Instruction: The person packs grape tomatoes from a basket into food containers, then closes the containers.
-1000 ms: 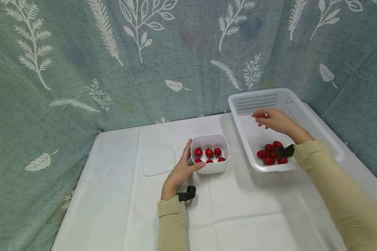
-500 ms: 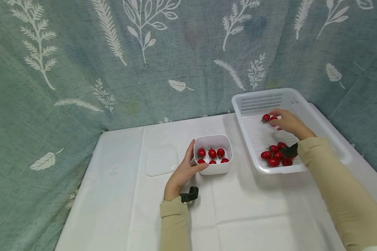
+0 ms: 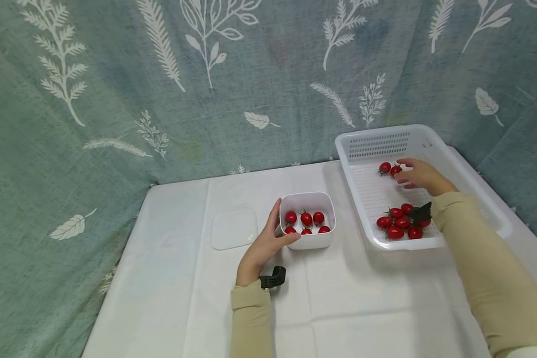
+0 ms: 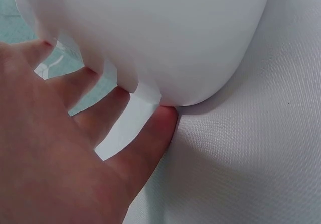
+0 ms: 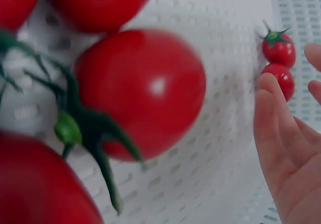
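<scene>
My left hand (image 3: 264, 246) holds a small white container (image 3: 313, 242) at its left side, thumb at the front wall. In the left wrist view the fingertips press against the container's smooth side (image 4: 165, 33). Inside lie several cherry tomatoes (image 3: 306, 219) in two rows. My right hand (image 3: 422, 178) is over the white perforated basket (image 3: 398, 245), fingers parted and loosely bent. Two cherry tomatoes (image 3: 385, 168) lie just beyond its fingertips; in the right wrist view a finger partly covers the nearer tomato (image 5: 284, 78).
Several more cherry tomatoes (image 3: 402, 222) are grouped at the basket's front end, under my right wrist. Left of the container a flat, translucent square lid (image 3: 234, 228) lies on the white tablecloth (image 3: 161, 278). A patterned blue-green curtain (image 3: 232, 119) hangs behind the table.
My right hand has lowered into the basket and let go of the tomatoes there, then drawn slightly back to the right. My left hand stays on the container. The head view has shifted a little.
</scene>
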The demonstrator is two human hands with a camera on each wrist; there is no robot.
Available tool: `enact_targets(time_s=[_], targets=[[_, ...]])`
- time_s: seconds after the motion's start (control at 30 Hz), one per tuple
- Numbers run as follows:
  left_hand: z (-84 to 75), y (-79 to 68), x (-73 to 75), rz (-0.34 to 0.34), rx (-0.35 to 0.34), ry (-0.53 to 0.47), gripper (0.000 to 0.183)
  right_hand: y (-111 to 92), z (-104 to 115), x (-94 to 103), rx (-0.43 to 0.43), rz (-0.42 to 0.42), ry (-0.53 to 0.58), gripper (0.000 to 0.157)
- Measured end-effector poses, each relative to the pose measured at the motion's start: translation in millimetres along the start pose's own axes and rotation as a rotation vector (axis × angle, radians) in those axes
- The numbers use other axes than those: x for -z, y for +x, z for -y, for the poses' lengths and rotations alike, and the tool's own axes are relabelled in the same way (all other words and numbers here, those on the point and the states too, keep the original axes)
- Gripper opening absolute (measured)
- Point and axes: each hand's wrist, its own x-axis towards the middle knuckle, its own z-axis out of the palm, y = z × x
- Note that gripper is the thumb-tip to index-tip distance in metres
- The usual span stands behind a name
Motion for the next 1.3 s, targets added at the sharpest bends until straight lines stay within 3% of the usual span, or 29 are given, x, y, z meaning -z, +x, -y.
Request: enact_targets(time_s=[0.23,0.4,0.67,1.0,1.3], targets=[[-0.1,-0.5,-0.5,-0.012,0.007,0.009,0.090,6.8,-3.8,-0.2,-0.025,0.110,-0.023,0.070],[-0.3,-1.7,-0.8,-0.022,0.016,0.018,0.090,10.0,-2.0,-2.8,0.040,0.099,-0.210,0.065],[-1.1,-2.7,-0.8,-0.010,-0.002,-0.011,0.089,11.0,-2.7,-6.7,0.179,0.003,-0.538,0.040],[-0.6,-0.7,-2.4,-0.011,0.004,0.013,0.090,-3.7,9.4,-2.0,0.185,0.047,-0.586,0.032],[22.5,11.1,2.6,-0.039,-0.004,-0.006,0.089,-18.5,32.0,5.1,0.206,0.051,-0.574,0.031]])
